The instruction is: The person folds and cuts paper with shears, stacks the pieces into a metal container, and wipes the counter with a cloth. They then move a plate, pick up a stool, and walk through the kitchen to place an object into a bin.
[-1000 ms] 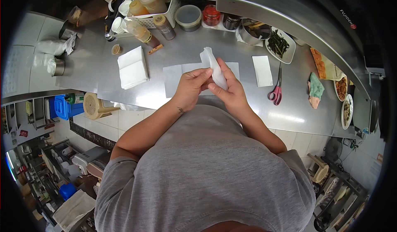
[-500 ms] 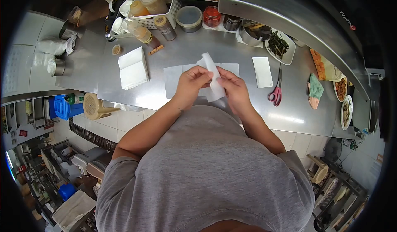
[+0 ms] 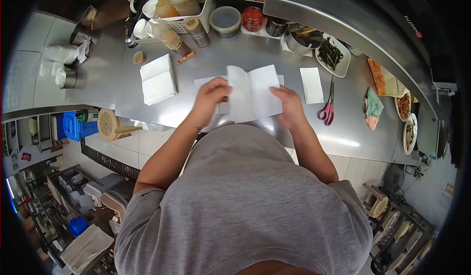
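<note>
A white paper napkin point(image 3: 252, 96), creased down its middle, is spread between my two hands above the steel counter. My left hand point(image 3: 212, 96) pinches its left edge, and my right hand point(image 3: 288, 103) pinches its right edge with the thumb on top. Beneath it, partly hidden, lies another flat white sheet point(image 3: 202, 83) on the counter. To the left sits a stack of white napkins point(image 3: 158, 81). On the right is a single folded napkin point(image 3: 311, 85), with pink-handled scissors point(image 3: 327, 114) beside it.
Along the back stand a white basket point(image 3: 203, 20) of sauce bottles, a lidded tub point(image 3: 225, 21), a red jar point(image 3: 252, 18) and a metal pot point(image 3: 300, 40). A plate of dark greens point(image 3: 331, 54) and a green cloth point(image 3: 374, 105) are at the right. A steel shelf point(image 3: 343, 10) overhangs the counter.
The napkin, narrow and folded over between my fingers before, is now opened out flat. My hands have moved apart, left hand leftward and right hand slightly rightward.
</note>
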